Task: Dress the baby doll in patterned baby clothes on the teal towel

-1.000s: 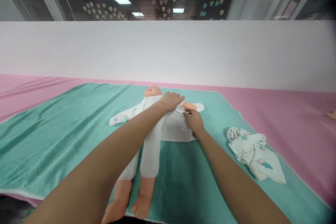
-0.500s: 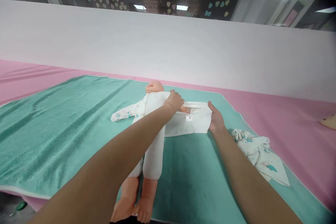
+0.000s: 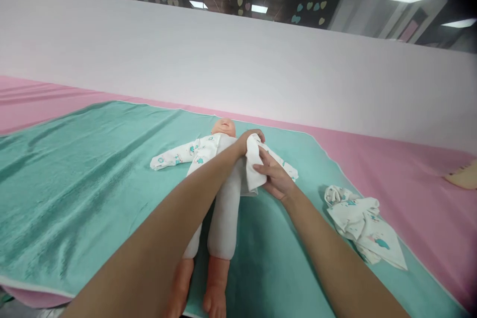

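A baby doll (image 3: 224,208) lies on its back, head away from me, bare feet towards me. It wears a white printed baby shirt (image 3: 205,148), its sleeves spread to both sides. My left hand (image 3: 253,138) reaches across the doll's chest and is closed on the shirt near the right-side sleeve, its fingers partly behind the cloth. My right hand (image 3: 275,175) pinches the shirt's plain white front panel, which is bunched upright between the hands. The doll's hand on the right is hidden, and the printed sleeve runs out beyond my fingers.
Under the doll a green towel (image 3: 93,169) covers much of the pink mat (image 3: 391,159). A crumpled white printed cloth garment (image 3: 367,223) lies to the right. A white wall (image 3: 238,64) stands behind, and a pale tan object (image 3: 464,176) shows at the right edge.
My right hand has moved left towards the doll, folding the stretched panel inward. The printed sleeve on the right now shows, and the doll's hand there is no longer visible.
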Available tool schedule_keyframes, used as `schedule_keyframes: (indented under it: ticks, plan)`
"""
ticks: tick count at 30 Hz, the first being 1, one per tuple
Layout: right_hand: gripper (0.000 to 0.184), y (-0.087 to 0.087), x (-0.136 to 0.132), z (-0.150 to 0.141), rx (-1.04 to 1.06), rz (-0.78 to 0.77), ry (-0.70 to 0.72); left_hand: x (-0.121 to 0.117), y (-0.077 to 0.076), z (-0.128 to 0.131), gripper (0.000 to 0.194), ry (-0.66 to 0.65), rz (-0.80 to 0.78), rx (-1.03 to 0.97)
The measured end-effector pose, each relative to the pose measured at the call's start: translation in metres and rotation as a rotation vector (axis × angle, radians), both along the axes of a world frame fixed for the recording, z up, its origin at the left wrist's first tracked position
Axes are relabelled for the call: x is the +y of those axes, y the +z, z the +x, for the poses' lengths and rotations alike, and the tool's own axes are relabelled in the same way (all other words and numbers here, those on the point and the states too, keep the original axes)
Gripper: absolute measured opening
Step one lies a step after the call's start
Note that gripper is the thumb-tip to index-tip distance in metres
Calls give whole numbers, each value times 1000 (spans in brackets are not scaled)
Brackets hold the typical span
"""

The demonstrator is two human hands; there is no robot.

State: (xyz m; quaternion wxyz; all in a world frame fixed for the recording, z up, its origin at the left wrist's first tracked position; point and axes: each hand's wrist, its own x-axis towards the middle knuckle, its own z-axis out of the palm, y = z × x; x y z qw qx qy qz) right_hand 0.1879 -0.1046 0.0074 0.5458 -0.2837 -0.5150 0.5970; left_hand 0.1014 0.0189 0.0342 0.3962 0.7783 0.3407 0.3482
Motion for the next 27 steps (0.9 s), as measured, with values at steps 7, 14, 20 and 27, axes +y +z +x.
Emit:
schedule_keyframes:
  ticks: [7, 14, 20, 27]
  plan:
    - [46, 0, -12, -20, -171, -22, 88, -6, 22, -87, 10, 78, 397, 159]
    - [29, -2, -12, -18, -188, -13, 57, -41, 0, -158, 12, 386, 413, 241]
    - [27, -22, 8, -9, -424, 180, -452, -77, -45, -158, 32, 345, 354, 109]
    - [26, -18, -1, -34, -894, 540, -603, -107, -47, -151, 43, 244, 499, 164]
